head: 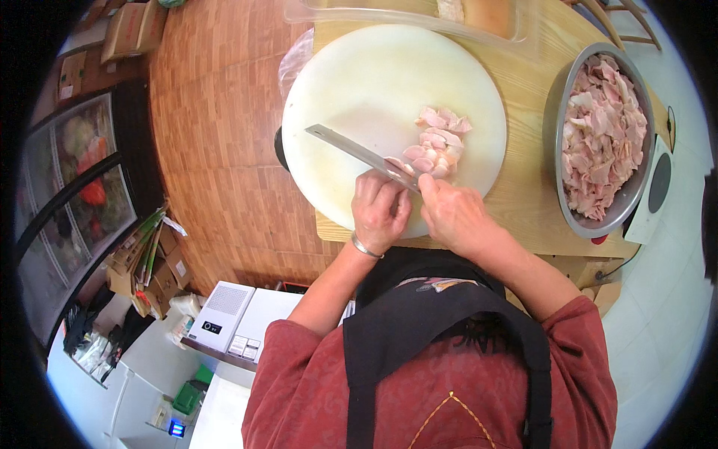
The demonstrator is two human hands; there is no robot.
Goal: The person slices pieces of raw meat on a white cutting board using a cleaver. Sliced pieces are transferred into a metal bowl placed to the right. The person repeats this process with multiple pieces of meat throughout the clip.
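Note:
My right hand grips the handle end of a kitchen cleaver, its blade slanting up to the left across a round white cutting board. Curled fingers of my left hand rest against the near side of the blade; whatever lies under them is hidden. Pale pink meat slices lie in a loose pile beyond the cleaver, right of the board's middle. A few slices sit right along the blade.
On the wooden table, a steel basin heaped with sliced meat stands to the right. A clear plastic tub is behind the board. Beside the basin is a white device with a dark disc. A white appliance stands at lower left.

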